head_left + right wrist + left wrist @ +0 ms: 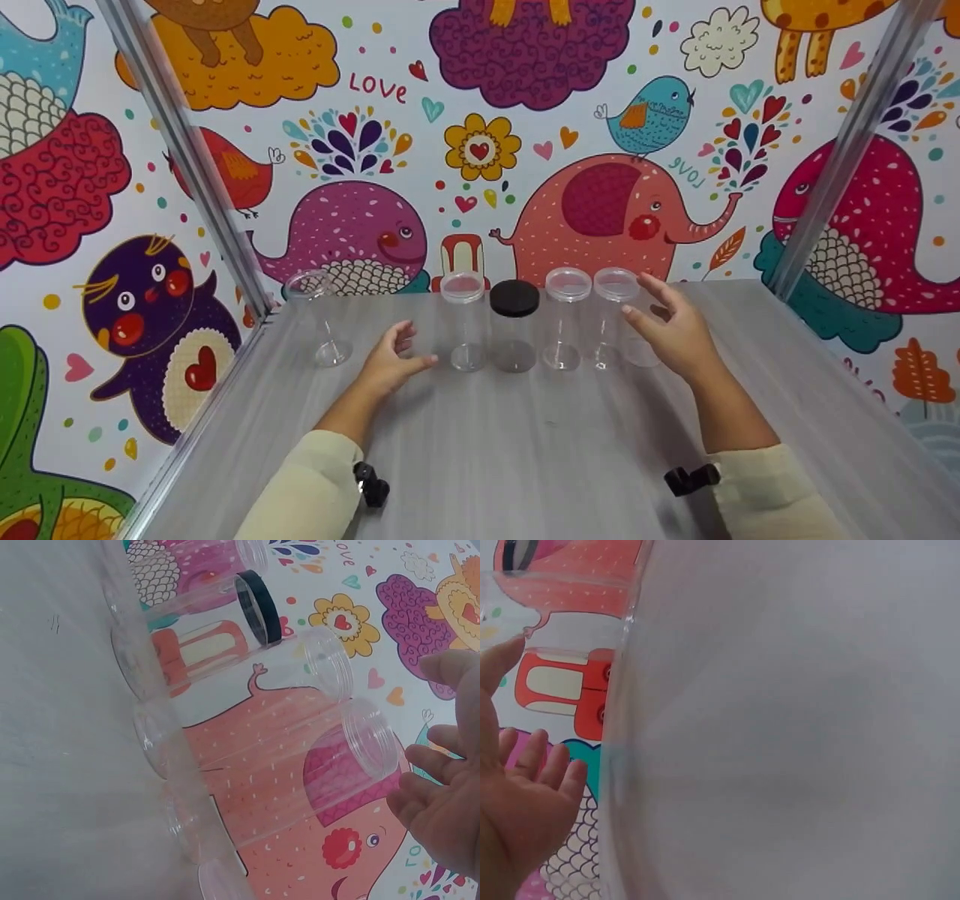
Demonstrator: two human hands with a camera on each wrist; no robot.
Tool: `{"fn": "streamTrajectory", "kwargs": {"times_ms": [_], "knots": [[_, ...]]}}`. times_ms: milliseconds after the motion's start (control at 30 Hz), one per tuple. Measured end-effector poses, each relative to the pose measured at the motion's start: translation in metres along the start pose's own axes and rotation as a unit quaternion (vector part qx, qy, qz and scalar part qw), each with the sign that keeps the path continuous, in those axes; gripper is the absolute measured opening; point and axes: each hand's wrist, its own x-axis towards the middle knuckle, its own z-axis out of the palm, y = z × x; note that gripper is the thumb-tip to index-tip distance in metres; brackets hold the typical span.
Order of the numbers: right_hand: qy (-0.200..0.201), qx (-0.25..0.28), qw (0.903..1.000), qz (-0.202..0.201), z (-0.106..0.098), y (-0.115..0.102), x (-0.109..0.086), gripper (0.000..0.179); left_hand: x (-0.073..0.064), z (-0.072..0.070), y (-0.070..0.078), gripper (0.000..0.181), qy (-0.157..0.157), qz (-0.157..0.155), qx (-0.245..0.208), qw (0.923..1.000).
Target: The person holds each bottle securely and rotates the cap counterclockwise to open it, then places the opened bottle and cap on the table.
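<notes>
Several clear jars stand upright in a row on the table. One, with a black lid (514,298), is the middle jar (514,337). My left hand (391,364) is open in the gap between the lone far-left jar (324,319) and the clear jar (465,326) beside the black-lidded one, apart from both. By the rim of a clear jar (609,322) at the right end, my right hand (671,326) has its fingers spread; contact cannot be told. The right wrist view shows that hand (446,780) beside a jar's mouth (371,739). A clear rounded base (643,352) shows below it, partly hidden.
Another clear jar (566,322) stands right of the black-lidded one. Behind the row rises a wall with printed animals (600,217). Metal posts (195,165) flank the grey table (525,465). Black devices (371,486) sit at both wrists.
</notes>
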Motion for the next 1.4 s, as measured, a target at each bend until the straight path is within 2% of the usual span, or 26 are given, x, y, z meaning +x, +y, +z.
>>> {"fn": "streamTrajectory", "kwargs": {"times_ms": [333,633,1000,1167,1400], "knots": [[-0.013,-0.023,0.9996,-0.007,0.002,-0.004,-0.002,0.078,0.013,0.036,0.004,0.092,-0.016,0.002,-0.013,0.9998],[-0.008,-0.033,0.9994,0.010,0.000,-0.008,-0.004,0.085,0.020,0.058,0.007,0.096,-0.034,-0.004,-0.006,0.9994],[0.021,-0.022,0.9993,-0.023,0.003,-0.010,-0.004,0.075,0.023,0.071,0.009,0.095,-0.026,-0.006,0.015,0.9995],[0.021,-0.024,0.9992,-0.025,0.005,-0.010,-0.006,0.073,0.023,0.073,0.008,0.091,-0.021,0.001,0.026,0.9995],[0.023,-0.037,0.9986,-0.030,0.006,-0.012,-0.006,0.074,0.018,0.064,0.008,0.084,-0.004,0.017,-0.020,0.9996]]}}
